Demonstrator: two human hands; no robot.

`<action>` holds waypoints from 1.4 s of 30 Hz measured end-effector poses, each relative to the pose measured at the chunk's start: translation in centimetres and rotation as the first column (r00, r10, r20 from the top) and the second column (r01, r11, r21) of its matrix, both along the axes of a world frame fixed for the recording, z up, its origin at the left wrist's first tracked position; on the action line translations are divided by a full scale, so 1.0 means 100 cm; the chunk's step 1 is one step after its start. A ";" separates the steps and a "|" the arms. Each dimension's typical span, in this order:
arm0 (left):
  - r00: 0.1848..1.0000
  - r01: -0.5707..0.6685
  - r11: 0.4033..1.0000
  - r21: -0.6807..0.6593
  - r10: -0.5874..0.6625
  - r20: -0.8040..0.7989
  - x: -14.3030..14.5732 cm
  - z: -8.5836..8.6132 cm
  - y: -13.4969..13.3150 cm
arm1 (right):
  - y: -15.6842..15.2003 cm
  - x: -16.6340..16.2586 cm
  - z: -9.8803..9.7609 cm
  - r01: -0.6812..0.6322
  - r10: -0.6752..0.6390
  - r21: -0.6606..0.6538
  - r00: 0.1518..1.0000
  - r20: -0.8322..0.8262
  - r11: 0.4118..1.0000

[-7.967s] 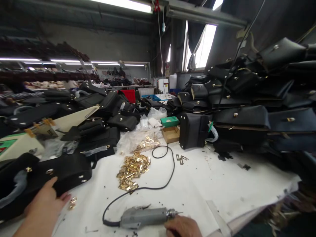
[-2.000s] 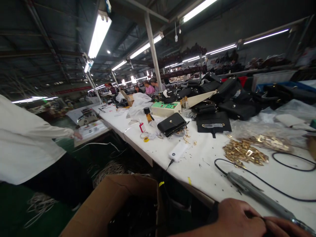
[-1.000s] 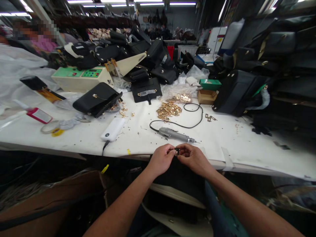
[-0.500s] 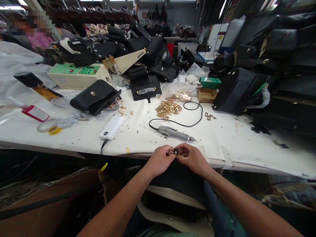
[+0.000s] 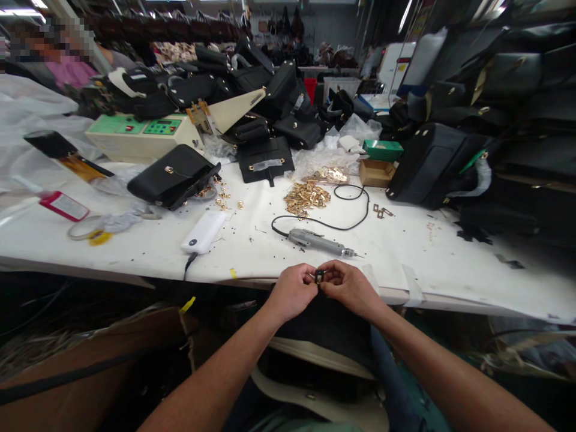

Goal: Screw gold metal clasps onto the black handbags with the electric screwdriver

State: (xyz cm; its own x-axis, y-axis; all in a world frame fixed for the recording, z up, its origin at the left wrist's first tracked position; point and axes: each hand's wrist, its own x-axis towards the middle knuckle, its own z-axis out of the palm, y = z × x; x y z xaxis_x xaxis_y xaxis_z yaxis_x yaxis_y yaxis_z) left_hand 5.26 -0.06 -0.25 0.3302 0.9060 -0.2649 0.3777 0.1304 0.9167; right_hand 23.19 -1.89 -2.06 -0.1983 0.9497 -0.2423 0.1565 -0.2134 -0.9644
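Just off the table's front edge, my left hand and my right hand meet with fingertips pinched. Between them is a small black tab with a gold-coloured spot in its middle; the fingers partly cover it. Below the hands a black bag with a cream-coloured edge rests on my lap, and the tab appears to belong to it. On the table ahead lies a grey electric screwdriver, its bit pointing right. A pile of gold metal fittings lies beyond it.
A white power bank with a cable, a red-labelled bottle and a black bag are to the left. Behind stand a control machine and heaped black bags. A cardboard box sits back right; an open carton is below left.
The small black tab has tilted slightly between my fingertips, showing more of its gold-coloured middle. Both hands stay in nearly the same place.
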 end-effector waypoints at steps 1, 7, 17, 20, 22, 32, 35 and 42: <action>1.000 -0.009 1.000 0.001 0.009 -0.005 0.000 0.000 0.000 | 0.000 -0.001 0.001 -0.002 0.002 0.002 1.000 0.000 1.000; 1.000 -0.020 1.000 -0.011 0.020 -0.003 -0.001 -0.003 0.001 | -0.001 -0.004 0.011 0.009 -0.012 0.034 0.996 0.084 0.999; 0.996 0.079 0.994 -0.081 -0.075 0.051 -0.007 -0.003 0.007 | -0.002 0.000 0.009 -0.030 0.029 0.011 0.996 0.083 0.999; 0.996 0.083 0.994 -0.076 -0.080 0.037 -0.008 -0.003 0.008 | -0.001 -0.001 0.011 -0.012 0.012 0.009 0.998 0.065 1.000; 0.997 0.079 0.994 -0.073 -0.077 0.024 -0.007 -0.003 0.008 | 0.000 -0.001 0.012 -0.004 0.004 -0.001 0.999 0.047 1.000; 0.997 0.078 0.996 -0.038 -0.079 -0.027 -0.005 -0.002 0.007 | 0.005 -0.004 0.011 0.051 -0.051 -0.043 0.999 0.009 0.998; 0.994 0.092 0.996 -0.010 -0.092 -0.052 -0.005 -0.001 0.006 | 0.007 -0.008 0.015 0.092 -0.090 -0.022 0.992 0.094 0.996; 0.994 0.093 0.995 0.021 -0.092 -0.063 -0.006 0.001 0.006 | 0.008 -0.002 0.013 0.014 -0.011 -0.055 0.999 0.052 0.998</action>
